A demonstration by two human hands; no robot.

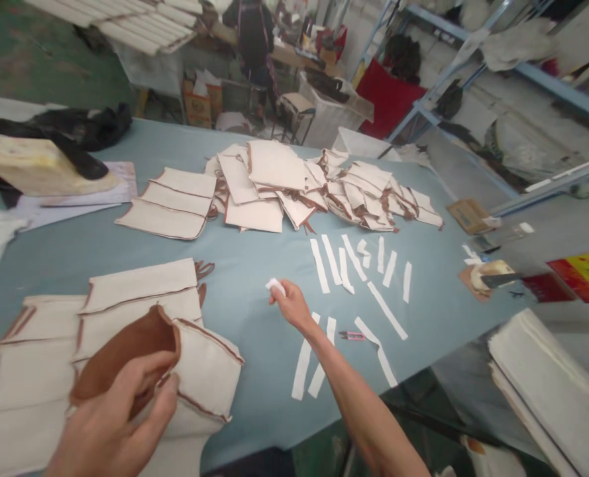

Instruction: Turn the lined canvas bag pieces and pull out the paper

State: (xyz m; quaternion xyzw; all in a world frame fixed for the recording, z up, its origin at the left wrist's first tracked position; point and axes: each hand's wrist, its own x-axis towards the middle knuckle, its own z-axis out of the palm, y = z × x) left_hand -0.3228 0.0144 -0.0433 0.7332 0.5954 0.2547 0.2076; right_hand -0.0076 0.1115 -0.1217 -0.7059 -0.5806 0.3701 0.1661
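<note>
My left hand [125, 411] grips a sewn fabric piece [207, 368], cream on one side with a brown lining [125, 351] curling up over my fingers. Under and beside it lie more cream panels [140, 288] with brown seams and brown cords. Over the middle of the table, my right hand [291, 305] pinches a small folded white piece [275, 286] between thumb and finger. Loose white strips [320, 266] are spread beyond it, and others [301, 368] lie nearer, by its forearm. Pink-handled thread snips [352, 336] rest among these strips.
A heap of cream sewn pieces [274, 165] covers the table's far side. At left stands a yellowed foam block [30, 165] near black cloth [90, 126]. A small cardboard box [468, 215] sits at the right edge. A person [254, 40] is in the background.
</note>
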